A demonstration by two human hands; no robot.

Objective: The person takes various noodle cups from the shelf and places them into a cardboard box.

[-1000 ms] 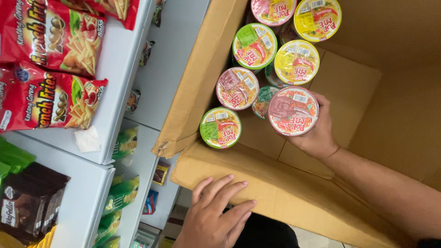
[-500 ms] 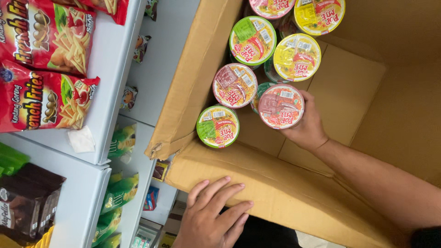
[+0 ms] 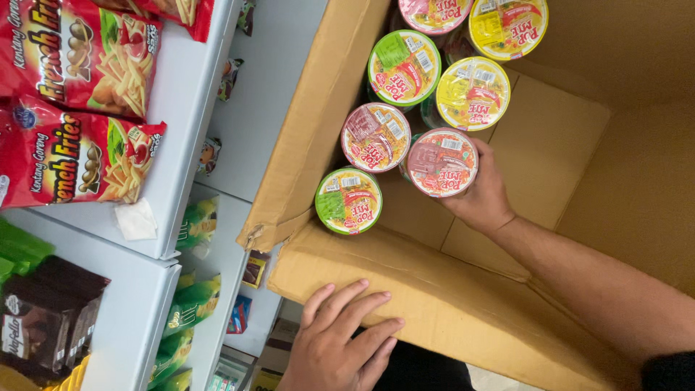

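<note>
The right hand (image 3: 481, 195) is inside a big brown box (image 3: 463, 311), near the middle of the frame. Its grip is closed around a noodle cup with a pink and red lid (image 3: 442, 162), with the fingers curled round the cup's side. That cup sits among other cups in the box. A cup with a maroon lid (image 3: 376, 137) is just to its left, touching it. A cup with a green lid (image 3: 348, 200) is lower left, next to the box wall. Above them are another green cup (image 3: 404, 67) and a yellow cup (image 3: 473, 93). At the top edge of the frame are a pink cup (image 3: 434, 13) and a second yellow cup (image 3: 507, 27). The left hand (image 3: 340, 347) is at the bottom of the frame. It lies flat and open on the box's near flap, fingers spread, holding nothing. On the left side of the frame are white shelves (image 3: 181, 130). Red snack bags (image 3: 72, 108) lie on them at the upper left, and a dark brown bag (image 3: 43, 318) is at the lower left.
</note>
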